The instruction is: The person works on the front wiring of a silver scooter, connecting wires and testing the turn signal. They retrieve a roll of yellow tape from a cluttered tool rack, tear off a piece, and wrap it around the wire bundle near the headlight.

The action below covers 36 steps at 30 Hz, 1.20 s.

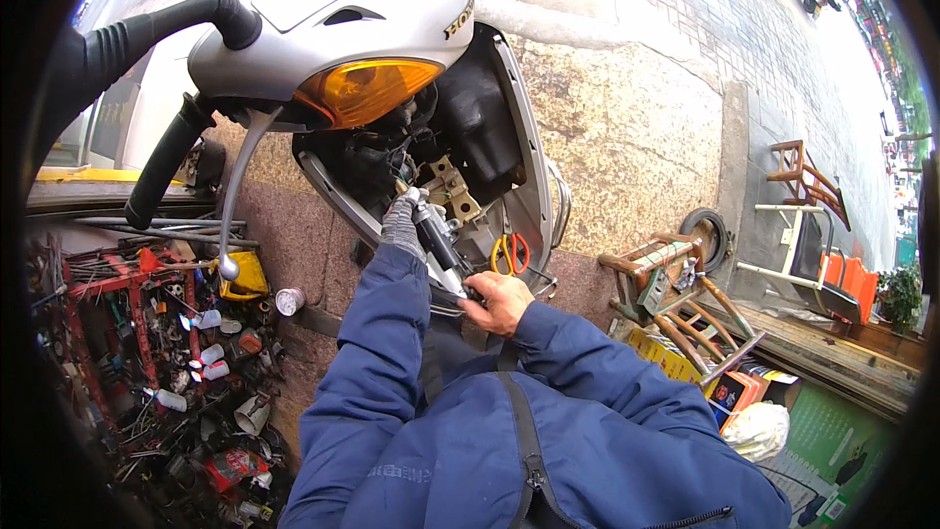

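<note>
A silver scooter [382,10] stands before me with its inner body exposed, showing dark wiring and a tan metal bracket [450,188]. My right hand [501,304], bare, is closed around the near end of a black-and-silver cylindrical tool [438,240]. The tool slants away toward the bracket. Beside its far end, my left hand [399,225] in a grey glove has its fingers pinched together near the wiring; what they hold is too small to make out. A hand tool with yellow and red handles [510,253] rests in the scooter body, right of the cylindrical tool.
The scooter's handlebar grip [166,165] and brake lever [243,186] jut out at left. Below them sits a red rack [103,318] crowded with tools and bottles, beside a white can [290,302]. Wooden stools [676,299] and a tire [707,235] stand at right.
</note>
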Available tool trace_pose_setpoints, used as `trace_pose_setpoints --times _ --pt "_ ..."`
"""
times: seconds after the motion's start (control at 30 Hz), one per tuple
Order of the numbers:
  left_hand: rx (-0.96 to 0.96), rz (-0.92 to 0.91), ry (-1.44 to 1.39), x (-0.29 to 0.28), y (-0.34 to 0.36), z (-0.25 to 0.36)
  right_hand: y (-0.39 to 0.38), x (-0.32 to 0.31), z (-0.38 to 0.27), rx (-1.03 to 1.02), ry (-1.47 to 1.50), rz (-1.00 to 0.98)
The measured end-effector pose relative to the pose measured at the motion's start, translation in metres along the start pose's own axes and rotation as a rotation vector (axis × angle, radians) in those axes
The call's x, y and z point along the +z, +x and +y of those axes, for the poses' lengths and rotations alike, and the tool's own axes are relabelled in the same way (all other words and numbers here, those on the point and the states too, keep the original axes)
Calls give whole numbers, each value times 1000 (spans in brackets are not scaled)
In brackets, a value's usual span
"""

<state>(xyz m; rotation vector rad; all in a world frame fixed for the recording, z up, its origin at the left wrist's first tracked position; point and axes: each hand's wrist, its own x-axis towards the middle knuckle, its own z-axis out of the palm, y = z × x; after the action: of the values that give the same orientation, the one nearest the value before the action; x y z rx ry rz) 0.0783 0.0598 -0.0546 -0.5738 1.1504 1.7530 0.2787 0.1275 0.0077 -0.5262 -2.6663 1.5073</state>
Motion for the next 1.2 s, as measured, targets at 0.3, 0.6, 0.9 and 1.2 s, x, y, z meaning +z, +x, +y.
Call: trace_pose_setpoints --times 0.3,0.6,0.9,1.2 --pt "-219 -65 69 -4 -19 19 115 -26 3 117 113 105" --pt "-119 -7 -49 -27 4 4 214 7 14 452 400 -346" --pt "-128 1 -78 -17 10 6 201 18 38 448 578 -297" --pt "-182 -70 -51 2 23 21 211 18 28 512 630 -292"
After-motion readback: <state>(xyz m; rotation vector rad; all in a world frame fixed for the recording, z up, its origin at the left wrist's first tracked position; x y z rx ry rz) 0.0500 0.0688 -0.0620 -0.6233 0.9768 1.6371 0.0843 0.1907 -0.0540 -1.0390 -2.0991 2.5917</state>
